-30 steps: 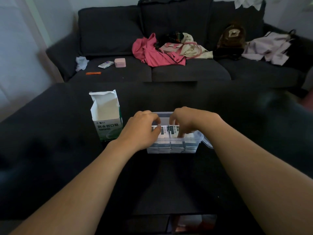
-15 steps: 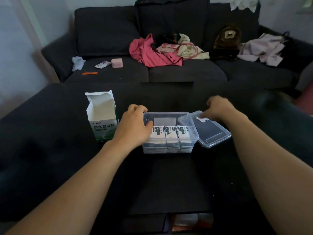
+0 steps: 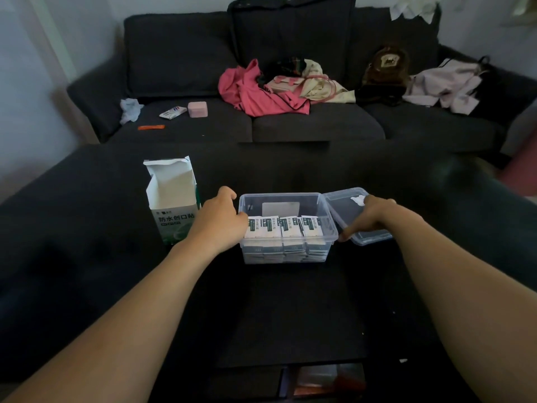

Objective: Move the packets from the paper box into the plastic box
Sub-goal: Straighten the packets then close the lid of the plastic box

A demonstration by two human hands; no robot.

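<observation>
A clear plastic box [image 3: 327, 206] stands in the middle of the dark surface with several white-and-green packets [image 3: 286, 226] upright in a row inside it. My left hand [image 3: 219, 221] grips the box's left wall, fingers curled over the rim. To the right lies the clear lid [image 3: 348, 205], tilted against the box, and my right hand [image 3: 369, 215] holds it by its near edge. The white-and-green paper box [image 3: 174, 205] stands upright left of the plastic box, its top flaps open.
A dark sofa [image 3: 290, 120] stands behind the surface, with pink clothes [image 3: 255, 91], a brown bag [image 3: 386, 68], pale garments [image 3: 447, 85], a pink case [image 3: 197, 109] and a small packet [image 3: 173, 112] on it. Something sits in a gap at the near edge [image 3: 316, 379].
My right hand left the packets in the box, reached right and took hold of the lid. My left hand shifted from the packets to the box's left wall.
</observation>
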